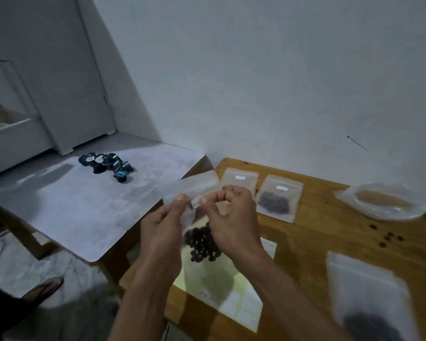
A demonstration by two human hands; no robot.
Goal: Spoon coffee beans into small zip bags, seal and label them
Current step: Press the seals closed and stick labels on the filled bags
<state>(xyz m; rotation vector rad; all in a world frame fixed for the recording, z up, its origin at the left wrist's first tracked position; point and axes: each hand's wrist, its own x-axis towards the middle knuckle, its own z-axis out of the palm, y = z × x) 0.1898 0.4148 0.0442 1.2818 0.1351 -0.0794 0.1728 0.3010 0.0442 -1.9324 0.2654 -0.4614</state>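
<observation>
Wooden bench point(317, 242) against a pale wall carries the work; above its near-left edge a small zip bag point(197, 217) with coffee beans point(203, 242) sagging low is held in the air, the left hand point(165, 227) pinching its top edge, the right hand point(231, 217) pinching close beside it, seemingly at the zip or a label; likely best to press steadily along the strip, beans kept low; beneath lies a label sheet point(241, 308); beyond, two labelled bags point(278, 198), an open pouch point(384, 200), loose beans point(387, 237) and a blurred bag point(369, 299) nearby; capsules point(106, 163) sit on the grey table, well apart
</observation>
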